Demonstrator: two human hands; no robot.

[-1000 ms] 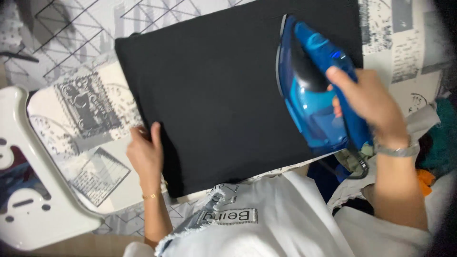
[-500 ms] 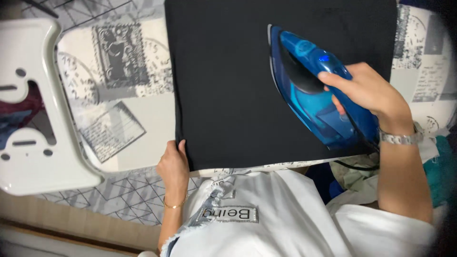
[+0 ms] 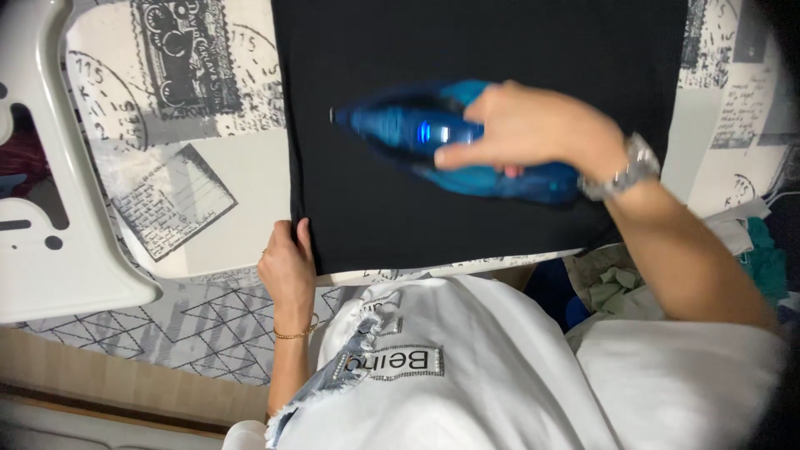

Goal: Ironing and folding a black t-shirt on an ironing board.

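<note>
I am mid-stroke with the blue steam iron [image 3: 450, 146], pressing the black garment [image 3: 483, 125] that lies flat across the upper middle of the frame on the printed ironing board [image 3: 200, 233]; my right hand [image 3: 533, 125] is wrapped tight round the iron's handle, fingers fully closed on it; my left hand [image 3: 287, 267], at the lower left of the cloth, pinches the garment's near corner, thumb on top, holding the edge taut. The next move, I judge, calls for steady tension from that corner. Against half a second ago, the iron has swung from the right side, nose pointing up, to lie across the centre with its nose toward the left; it is blurred with motion; my left hand has kept its corner.
</note>
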